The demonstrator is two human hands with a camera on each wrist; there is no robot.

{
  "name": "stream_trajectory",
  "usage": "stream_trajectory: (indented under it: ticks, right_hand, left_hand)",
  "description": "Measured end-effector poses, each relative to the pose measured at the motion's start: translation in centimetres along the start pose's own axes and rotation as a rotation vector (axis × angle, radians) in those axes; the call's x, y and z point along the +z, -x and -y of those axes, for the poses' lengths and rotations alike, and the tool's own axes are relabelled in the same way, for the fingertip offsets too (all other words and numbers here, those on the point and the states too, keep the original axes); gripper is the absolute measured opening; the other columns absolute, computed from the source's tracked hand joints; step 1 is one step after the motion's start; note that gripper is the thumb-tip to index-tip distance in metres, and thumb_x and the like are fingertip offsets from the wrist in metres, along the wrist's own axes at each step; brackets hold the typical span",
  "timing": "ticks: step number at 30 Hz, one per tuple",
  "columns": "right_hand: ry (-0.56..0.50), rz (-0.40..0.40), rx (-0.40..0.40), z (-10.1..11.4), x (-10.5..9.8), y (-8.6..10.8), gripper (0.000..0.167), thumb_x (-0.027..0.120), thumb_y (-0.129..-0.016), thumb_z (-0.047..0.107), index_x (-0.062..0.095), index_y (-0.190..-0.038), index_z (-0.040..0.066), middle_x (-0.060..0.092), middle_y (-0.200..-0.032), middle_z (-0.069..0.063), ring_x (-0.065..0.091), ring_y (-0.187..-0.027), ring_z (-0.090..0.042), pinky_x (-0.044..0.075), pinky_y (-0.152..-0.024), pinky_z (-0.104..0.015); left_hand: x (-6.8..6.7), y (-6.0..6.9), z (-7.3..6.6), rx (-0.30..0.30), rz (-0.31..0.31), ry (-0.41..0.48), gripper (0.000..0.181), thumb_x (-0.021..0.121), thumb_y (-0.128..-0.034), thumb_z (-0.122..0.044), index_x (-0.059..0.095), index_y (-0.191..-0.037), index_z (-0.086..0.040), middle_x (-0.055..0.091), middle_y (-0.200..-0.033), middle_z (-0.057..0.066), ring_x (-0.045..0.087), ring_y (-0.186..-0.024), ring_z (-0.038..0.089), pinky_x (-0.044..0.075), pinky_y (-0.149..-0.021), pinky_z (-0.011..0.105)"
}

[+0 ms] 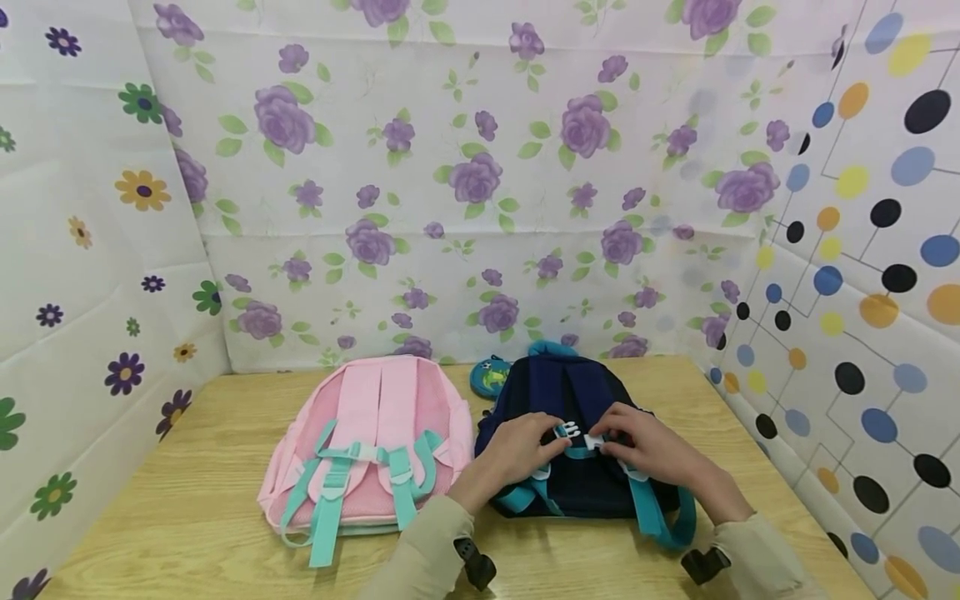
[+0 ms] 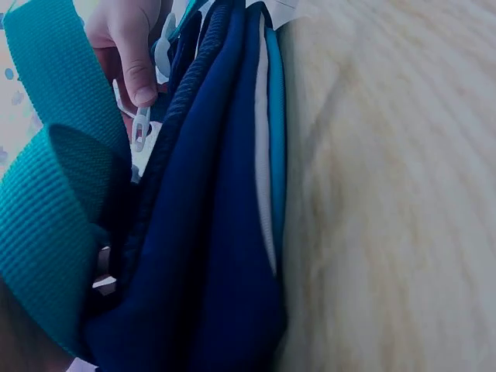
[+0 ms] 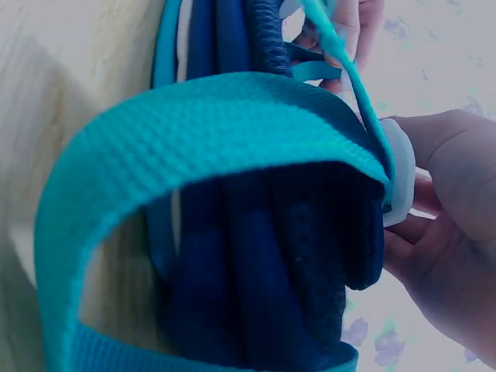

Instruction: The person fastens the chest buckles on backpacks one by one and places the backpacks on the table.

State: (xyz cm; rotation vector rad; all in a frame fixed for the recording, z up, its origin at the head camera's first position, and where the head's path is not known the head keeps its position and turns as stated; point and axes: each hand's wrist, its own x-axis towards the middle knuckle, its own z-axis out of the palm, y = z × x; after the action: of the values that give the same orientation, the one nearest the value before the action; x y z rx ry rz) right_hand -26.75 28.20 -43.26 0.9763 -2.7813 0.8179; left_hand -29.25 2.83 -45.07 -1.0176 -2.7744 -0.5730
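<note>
A navy backpack (image 1: 592, 492) with teal straps lies on the table, its shoulder-strap side facing up. Across its middle the chest-strap buckle is apart in two halves. My left hand (image 1: 517, 450) pinches the white pronged half (image 1: 572, 429) by its teal end. Close by on the right, my right hand (image 1: 648, 442) pinches the white socket half (image 1: 593, 442). A small gap separates the halves. In the left wrist view a thumb (image 2: 138, 74) presses on a white buckle piece (image 2: 141, 128). Teal webbing (image 3: 209, 132) covers part of the right wrist view.
To the left lies a pink backpack (image 1: 360, 417) with mint straps, its chest buckle (image 1: 365, 452) joined. A small round teal pouch (image 1: 491, 377) sits behind the navy backpack. The wooden table (image 1: 187, 483) is bordered by patterned cloth walls at the back and sides.
</note>
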Motion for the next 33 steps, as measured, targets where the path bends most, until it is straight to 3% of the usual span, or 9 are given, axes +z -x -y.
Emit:
stream_trajectory:
  ticks: [12, 18, 25, 33]
  right_hand:
    - [-0.001, -0.038, -0.026, 0.2, -1.2, -0.1, 0.019, 0.067, -0.096, 0.015, 0.069, -0.114, 0.022, 0.057, -0.106, 0.007, 0.051, -0.081, -0.002, 0.048, -0.067, -0.022]
    - [0.009, -0.064, -0.046, 0.6, -1.5, -0.3, 0.019, 0.067, -0.096, 0.017, 0.069, -0.114, 0.021, 0.057, -0.107, 0.006, 0.05, -0.081, -0.003, 0.048, -0.067, -0.022]
    - [0.019, -0.105, -0.085, 0.9, -1.8, -0.6, 0.019, 0.069, -0.094, 0.013, 0.069, -0.112, 0.02, 0.058, -0.105, 0.005, 0.05, -0.081, -0.002, 0.048, -0.068, -0.023]
    - [0.002, -0.088, -0.071, 1.2, -2.0, -0.7, 0.02, 0.068, -0.094, 0.013, 0.069, -0.113, 0.021, 0.058, -0.107, 0.006, 0.051, -0.082, -0.002, 0.048, -0.069, -0.023]
  left_hand:
    - [-1.3, -0.1, -0.2, 0.035, 0.041, 0.009, 0.043, 0.05, -0.1021, -0.047, 0.063, -0.133, -0.022, 0.067, -0.127, -0.005, 0.065, -0.112, 0.011, 0.052, -0.093, 0.029]
    - [-1.9, -0.3, -0.4, 0.074, 0.029, -0.007, 0.039, 0.051, -0.1015, -0.045, 0.063, -0.131, -0.023, 0.068, -0.117, -0.007, 0.064, -0.099, 0.007, 0.052, -0.084, 0.024]
    - [-2.2, -0.7, -0.7, 0.107, 0.03, -0.011, 0.035, 0.054, -0.1004, -0.044, 0.066, -0.126, -0.024, 0.065, -0.099, -0.011, 0.055, -0.079, 0.002, 0.044, -0.07, 0.018]
    - [-2.3, -0.9, -0.9, 0.129, 0.045, -0.028, 0.037, 0.053, -0.1, -0.045, 0.066, -0.127, -0.024, 0.066, -0.099, -0.011, 0.054, -0.078, 0.002, 0.043, -0.069, 0.018]
